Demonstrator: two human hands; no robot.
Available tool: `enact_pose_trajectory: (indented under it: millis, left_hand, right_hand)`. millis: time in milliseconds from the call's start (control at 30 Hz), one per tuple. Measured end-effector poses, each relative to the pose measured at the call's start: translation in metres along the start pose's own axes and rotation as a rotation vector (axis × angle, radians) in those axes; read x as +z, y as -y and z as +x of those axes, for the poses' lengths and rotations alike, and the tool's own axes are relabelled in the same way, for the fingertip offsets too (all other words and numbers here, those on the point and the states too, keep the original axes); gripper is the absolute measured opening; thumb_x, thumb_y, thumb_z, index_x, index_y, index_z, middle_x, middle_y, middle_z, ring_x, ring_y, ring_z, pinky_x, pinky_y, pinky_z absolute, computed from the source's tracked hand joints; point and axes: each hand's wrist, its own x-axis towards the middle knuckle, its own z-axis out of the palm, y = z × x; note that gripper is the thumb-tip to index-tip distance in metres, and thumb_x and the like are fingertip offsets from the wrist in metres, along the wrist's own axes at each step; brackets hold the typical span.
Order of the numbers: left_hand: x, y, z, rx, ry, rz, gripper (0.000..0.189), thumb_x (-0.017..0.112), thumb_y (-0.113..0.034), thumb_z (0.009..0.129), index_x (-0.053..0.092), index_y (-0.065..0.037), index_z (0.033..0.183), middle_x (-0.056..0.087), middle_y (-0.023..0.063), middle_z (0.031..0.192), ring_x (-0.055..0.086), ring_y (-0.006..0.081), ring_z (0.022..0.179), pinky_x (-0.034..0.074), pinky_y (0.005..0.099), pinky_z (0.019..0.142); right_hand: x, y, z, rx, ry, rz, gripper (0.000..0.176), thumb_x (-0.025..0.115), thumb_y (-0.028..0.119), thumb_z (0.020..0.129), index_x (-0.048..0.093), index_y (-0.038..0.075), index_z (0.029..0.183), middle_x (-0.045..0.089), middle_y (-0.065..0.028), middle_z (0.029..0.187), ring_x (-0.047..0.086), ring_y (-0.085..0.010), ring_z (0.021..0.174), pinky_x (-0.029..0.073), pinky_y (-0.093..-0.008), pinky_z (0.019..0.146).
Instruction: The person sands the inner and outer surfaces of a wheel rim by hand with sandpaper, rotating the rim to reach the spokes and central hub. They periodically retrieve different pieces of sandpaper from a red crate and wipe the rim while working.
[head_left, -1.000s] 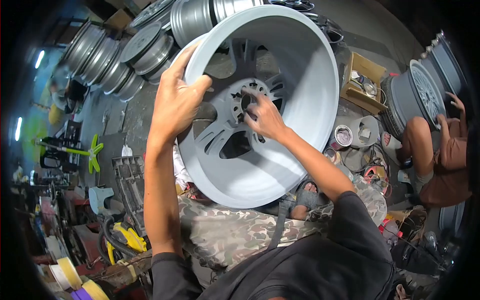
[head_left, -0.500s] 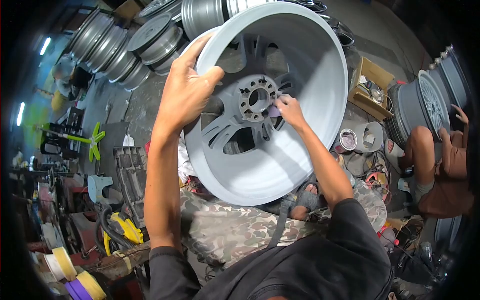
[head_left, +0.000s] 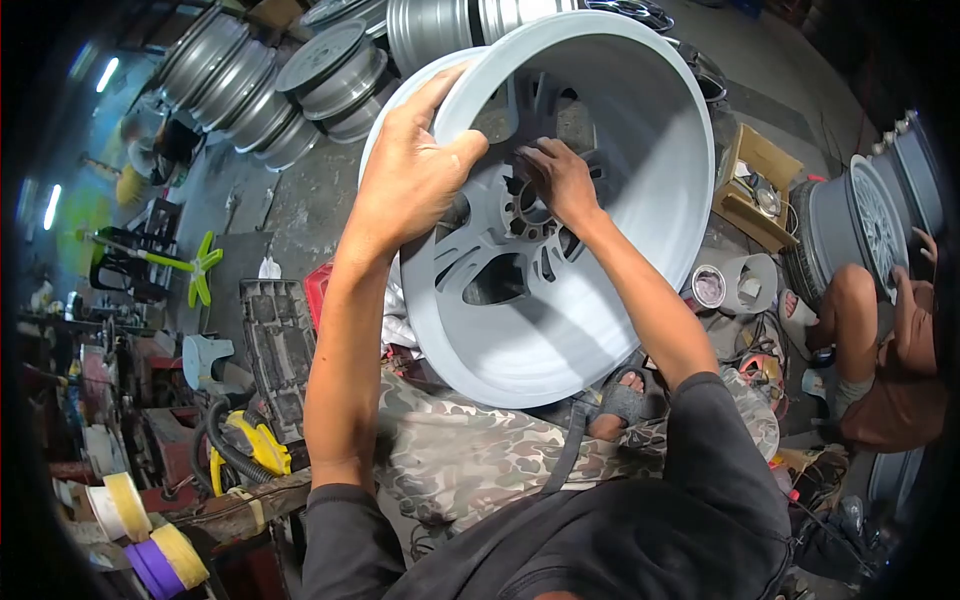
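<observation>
A large grey wheel rim point(head_left: 560, 360) stands tilted in front of me, its open barrel facing me and its spokes and bolt-holed hub point(head_left: 530, 215) deep inside. My left hand point(head_left: 415, 165) is closed on the rim's left edge, thumb on the near side. Inside the barrel, my right hand point(head_left: 562, 180) is at the upper side of the hub, near the spokes, with its fingers curled down. The purple piece, apparently sandpaper, that showed in its fingers half a second ago is now hidden by the hand.
Bare metal rims point(head_left: 235, 85) are stacked at the upper left. Right of my rim stand a cardboard box point(head_left: 757, 190) and a white bucket point(head_left: 750, 283). Another person point(head_left: 890, 350) sits at far right by more wheels. Tape rolls point(head_left: 165, 565) lie at lower left.
My right hand has moved from the hub's right side up to its upper side, and the purple piece has gone out of sight. My left hand keeps its grip on the edge.
</observation>
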Motion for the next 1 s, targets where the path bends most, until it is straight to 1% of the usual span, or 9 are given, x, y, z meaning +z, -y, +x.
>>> enact_pose_trajectory:
  millis: [200, 267, 300, 400, 433, 533, 767, 933, 1000]
  left_hand:
    - [-0.003, -0.003, 0.001, -0.036, 0.013, 0.048, 0.058, 0.057, -0.005, 0.079, 0.055, 0.002, 0.137, 0.062, 0.0049, 0.120, 0.054, 0.0114, 0.106, 0.040, 0.0226, 0.096]
    - [-0.003, 0.001, 0.002, -0.002, -0.003, 0.042, 0.058, 0.057, -0.004, 0.079, 0.055, 0.002, 0.137, 0.062, 0.0048, 0.120, 0.054, 0.0113, 0.106, 0.040, 0.0224, 0.096]
    - [-0.003, 0.000, 0.001, -0.008, -0.001, 0.014, 0.058, 0.057, -0.004, 0.079, 0.055, 0.002, 0.137, 0.062, 0.0050, 0.120, 0.054, 0.0113, 0.107, 0.040, 0.0225, 0.097]
    - [-0.003, -0.001, 0.001, -0.006, 0.008, 0.014, 0.059, 0.058, -0.004, 0.080, 0.055, 0.002, 0.138, 0.062, 0.0054, 0.121, 0.054, 0.0114, 0.107, 0.039, 0.0227, 0.097]
    - [-0.004, 0.000, 0.001, 0.001, 0.012, 0.038, 0.059, 0.058, -0.004, 0.080, 0.054, 0.002, 0.138, 0.062, 0.0055, 0.121, 0.053, 0.0114, 0.108, 0.039, 0.0229, 0.098]
    - [-0.005, -0.001, 0.000, -0.028, 0.018, 0.030, 0.059, 0.058, -0.004, 0.080, 0.054, 0.003, 0.139, 0.062, 0.0058, 0.122, 0.055, 0.0120, 0.109, 0.039, 0.0230, 0.099]
    - [-0.009, 0.004, 0.002, -0.128, 0.017, -0.001, 0.060, 0.063, -0.006, 0.081, 0.054, 0.002, 0.140, 0.063, 0.0059, 0.122, 0.057, 0.0130, 0.111, 0.040, 0.0247, 0.101]
    - [-0.018, 0.011, 0.005, -0.139, 0.020, 0.063, 0.060, 0.065, -0.010, 0.083, 0.054, 0.000, 0.141, 0.063, 0.0058, 0.120, 0.058, 0.0136, 0.106, 0.043, 0.0256, 0.097]
    - [-0.025, 0.015, 0.007, -0.131, 0.042, 0.069, 0.060, 0.066, -0.012, 0.084, 0.053, 0.000, 0.141, 0.063, 0.0059, 0.120, 0.058, 0.0138, 0.104, 0.044, 0.0260, 0.095]
  right_hand:
    - [-0.002, -0.007, -0.009, 0.013, 0.176, -0.040, 0.037, 0.057, 0.002, 0.083, 0.070, 0.008, 0.117, 0.066, -0.0089, 0.117, 0.063, -0.0293, 0.109, 0.054, -0.0400, 0.092]
    - [0.018, 0.007, -0.028, -0.368, 0.175, -0.185, 0.034, 0.058, 0.004, 0.083, 0.071, 0.010, 0.114, 0.067, -0.0060, 0.121, 0.060, -0.0251, 0.120, 0.050, -0.0380, 0.103]
    - [0.015, 0.022, -0.036, -0.446, 0.379, -0.170, 0.030, 0.058, 0.008, 0.084, 0.072, 0.012, 0.111, 0.064, -0.0044, 0.131, 0.055, -0.0231, 0.130, 0.044, -0.0389, 0.113]
    - [0.018, 0.011, -0.033, -0.738, 0.476, -0.126, 0.027, 0.058, 0.010, 0.085, 0.072, 0.013, 0.108, 0.061, -0.0043, 0.136, 0.053, -0.0245, 0.132, 0.039, -0.0404, 0.116]
    - [0.019, 0.003, -0.029, -0.756, 0.337, -0.279, 0.029, 0.059, 0.011, 0.084, 0.072, 0.012, 0.110, 0.061, -0.0021, 0.135, 0.054, -0.0247, 0.131, 0.037, -0.0407, 0.118]
    - [0.000, -0.002, 0.001, -0.237, 0.237, -0.191, 0.035, 0.060, 0.011, 0.080, 0.070, 0.009, 0.113, 0.065, -0.0029, 0.130, 0.057, -0.0264, 0.125, 0.042, -0.0378, 0.112]
    - [0.007, 0.017, -0.028, -0.460, 0.101, -0.162, 0.035, 0.063, 0.009, 0.078, 0.071, 0.009, 0.112, 0.069, -0.0051, 0.123, 0.067, -0.0230, 0.106, 0.055, -0.0355, 0.095]
    - [0.026, 0.036, -0.019, -0.257, 0.093, -0.128, 0.028, 0.064, 0.007, 0.077, 0.074, 0.008, 0.103, 0.072, -0.0063, 0.108, 0.067, -0.0233, 0.103, 0.057, -0.0339, 0.087]
    - [0.027, 0.039, -0.026, -0.343, 0.062, -0.103, 0.029, 0.064, 0.006, 0.075, 0.074, 0.008, 0.103, 0.072, -0.0065, 0.106, 0.068, -0.0234, 0.102, 0.057, -0.0337, 0.087]
